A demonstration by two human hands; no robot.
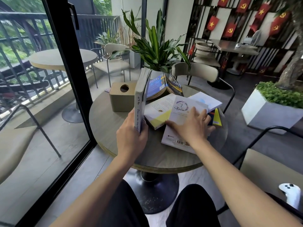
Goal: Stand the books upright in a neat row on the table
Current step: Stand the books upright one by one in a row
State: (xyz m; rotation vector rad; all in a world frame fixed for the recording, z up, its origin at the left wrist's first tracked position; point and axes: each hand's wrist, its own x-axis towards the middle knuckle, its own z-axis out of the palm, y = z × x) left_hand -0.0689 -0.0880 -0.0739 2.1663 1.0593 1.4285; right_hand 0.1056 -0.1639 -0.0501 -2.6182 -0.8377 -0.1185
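My left hand [132,136] was clamped around the lower spine of a grey book [140,99], fingers and thumb pinching its covers so it stood on end on the round table [111,128], just in front of the tissue box [120,97]; I held it low, I think, to keep it from toppling while it had no neighbour to lean on. My right hand [191,125] lay flat, fingers spread and gripping nothing, on the white book [180,112] that topped the loose pile beside it, pinning it ready to be picked up next. Under and around it were a white-and-yellow book [158,112], another pale one [206,99] and a yellow-edged one [217,117], all lying flat. Further back a blue book [155,86] sprawled open near the potted plant [157,46].
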